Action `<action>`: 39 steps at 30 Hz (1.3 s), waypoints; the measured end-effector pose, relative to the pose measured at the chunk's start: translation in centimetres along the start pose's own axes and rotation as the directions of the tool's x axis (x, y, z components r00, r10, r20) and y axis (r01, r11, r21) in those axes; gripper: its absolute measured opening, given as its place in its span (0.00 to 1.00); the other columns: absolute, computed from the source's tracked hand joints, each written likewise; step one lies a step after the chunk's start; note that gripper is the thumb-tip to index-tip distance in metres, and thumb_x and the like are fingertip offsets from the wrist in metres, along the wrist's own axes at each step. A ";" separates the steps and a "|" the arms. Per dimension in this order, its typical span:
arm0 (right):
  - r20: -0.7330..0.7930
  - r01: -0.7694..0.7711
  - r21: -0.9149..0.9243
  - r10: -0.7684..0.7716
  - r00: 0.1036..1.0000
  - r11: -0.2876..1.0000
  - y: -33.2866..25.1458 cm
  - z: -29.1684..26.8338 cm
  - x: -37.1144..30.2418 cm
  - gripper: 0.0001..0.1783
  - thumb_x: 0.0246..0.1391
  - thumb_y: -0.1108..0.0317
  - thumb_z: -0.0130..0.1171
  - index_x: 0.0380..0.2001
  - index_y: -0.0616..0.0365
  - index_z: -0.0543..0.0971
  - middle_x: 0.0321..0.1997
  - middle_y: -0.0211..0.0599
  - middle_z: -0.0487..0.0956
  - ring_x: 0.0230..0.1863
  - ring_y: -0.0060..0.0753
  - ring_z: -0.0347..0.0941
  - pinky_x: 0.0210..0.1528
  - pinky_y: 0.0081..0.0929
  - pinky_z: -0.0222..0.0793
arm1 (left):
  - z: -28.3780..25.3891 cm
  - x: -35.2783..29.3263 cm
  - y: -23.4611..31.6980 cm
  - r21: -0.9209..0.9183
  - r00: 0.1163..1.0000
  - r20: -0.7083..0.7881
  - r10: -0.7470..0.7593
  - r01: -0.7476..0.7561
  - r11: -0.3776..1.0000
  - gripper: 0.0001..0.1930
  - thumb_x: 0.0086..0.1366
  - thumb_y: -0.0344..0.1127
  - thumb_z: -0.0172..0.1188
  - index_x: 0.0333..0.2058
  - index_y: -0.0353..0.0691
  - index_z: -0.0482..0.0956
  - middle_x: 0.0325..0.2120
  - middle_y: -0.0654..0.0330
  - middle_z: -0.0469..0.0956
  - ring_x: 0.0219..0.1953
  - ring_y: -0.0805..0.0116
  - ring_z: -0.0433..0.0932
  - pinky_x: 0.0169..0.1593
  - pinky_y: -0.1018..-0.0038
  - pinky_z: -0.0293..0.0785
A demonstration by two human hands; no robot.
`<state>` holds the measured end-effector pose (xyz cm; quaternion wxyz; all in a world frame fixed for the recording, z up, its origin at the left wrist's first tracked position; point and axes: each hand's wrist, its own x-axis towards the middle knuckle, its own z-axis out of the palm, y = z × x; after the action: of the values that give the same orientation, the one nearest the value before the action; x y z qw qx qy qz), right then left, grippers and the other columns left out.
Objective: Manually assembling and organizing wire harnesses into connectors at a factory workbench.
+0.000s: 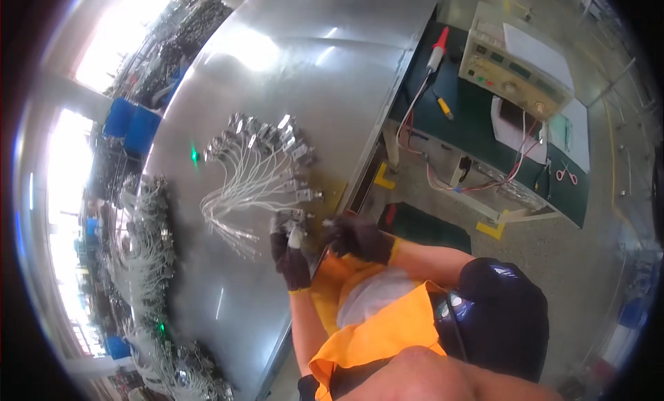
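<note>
My left hand [287, 257], in a dark glove with a yellow cuff, is closed on a small silvery metal part [295, 217] at the near edge of the table. A pale piece shows at its fingers. Just to the right, my right hand [356, 239], gloved alike, has curled, blurred fingers, with a small bright bit at their tips that I cannot make out. Beyond my hands, several metal parts [301, 153] with white wires [238, 183] lie fanned out, their wires gathered to the left.
The metal table [277, 83] stretches away from me. Piles of similar wired parts [142, 242] line its left side, with blue bins [130, 125] behind. At right, a green-topped bench [443, 134] carries a test instrument [515, 69], a red probe [438, 49], a yellow-handled tool [445, 109] and scissors [566, 174].
</note>
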<state>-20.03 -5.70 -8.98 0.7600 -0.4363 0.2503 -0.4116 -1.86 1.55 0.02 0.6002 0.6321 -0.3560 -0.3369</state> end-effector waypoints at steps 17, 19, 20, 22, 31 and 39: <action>-0.188 -0.245 -0.968 -0.825 0.534 0.062 -17.7 -25.8 2.6 0.17 0.67 0.60 0.57 0.56 0.49 0.78 0.65 0.53 0.75 0.69 0.60 0.65 0.69 0.46 0.63 | -20.9 22.1 -7.7 0.976 1.000 0.010 0.020 -0.014 0.216 0.18 0.72 0.44 0.53 0.49 0.38 0.83 0.49 0.49 0.84 0.52 0.47 0.80 0.57 0.58 0.74; -0.156 -0.223 -0.974 -0.821 0.549 0.036 -18.7 -24.8 3.6 0.15 0.65 0.62 0.59 0.53 0.52 0.80 0.58 0.51 0.78 0.67 0.59 0.68 0.68 0.46 0.64 | -25.8 23.9 -11.5 0.893 0.997 0.065 -0.051 -0.036 0.449 0.19 0.71 0.46 0.54 0.50 0.38 0.82 0.48 0.48 0.83 0.50 0.47 0.81 0.54 0.58 0.76; -0.081 -0.176 -0.984 -0.824 0.560 -0.023 -19.2 -23.9 5.1 0.15 0.65 0.63 0.59 0.52 0.53 0.80 0.56 0.50 0.79 0.66 0.58 0.69 0.67 0.45 0.65 | -27.6 24.7 -12.1 0.866 0.991 0.121 -0.052 -0.080 0.493 0.20 0.71 0.46 0.55 0.50 0.37 0.82 0.47 0.47 0.83 0.49 0.47 0.81 0.53 0.58 0.77; -0.023 0.006 -0.999 -0.803 0.596 0.033 -19.5 -20.6 8.8 0.15 0.63 0.64 0.61 0.51 0.55 0.80 0.54 0.48 0.80 0.63 0.56 0.71 0.66 0.44 0.67 | -29.3 26.8 -9.7 0.879 0.964 0.256 -0.067 -0.204 0.432 0.21 0.71 0.47 0.56 0.51 0.37 0.82 0.46 0.45 0.83 0.49 0.48 0.82 0.52 0.59 0.78; 0.463 0.564 -0.809 -0.412 0.785 0.165 -18.9 5.1 23.7 0.50 0.55 0.46 0.67 0.73 0.58 0.59 0.76 0.50 0.61 0.77 0.53 0.52 0.78 0.42 0.49 | -14.1 24.8 16.2 0.896 0.595 0.443 0.671 -0.298 -0.328 0.23 0.68 0.38 0.55 0.61 0.44 0.75 0.50 0.50 0.80 0.50 0.47 0.79 0.55 0.56 0.76; 0.676 0.684 -0.713 -0.109 0.729 0.152 -16.8 16.9 21.4 0.65 0.46 0.34 0.72 0.74 0.62 0.53 0.78 0.56 0.56 0.79 0.58 0.48 0.78 0.46 0.49 | -15.8 14.1 16.6 0.875 0.431 0.448 0.783 -0.033 -0.482 0.08 0.69 0.32 0.51 0.43 0.41 0.76 0.29 0.55 0.77 0.22 0.59 0.76 0.25 0.59 0.73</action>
<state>-2.93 -20.72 13.52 0.2363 -0.9313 0.1171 -0.2515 18.13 -2.72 17.50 0.0547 0.6325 -0.5388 0.5537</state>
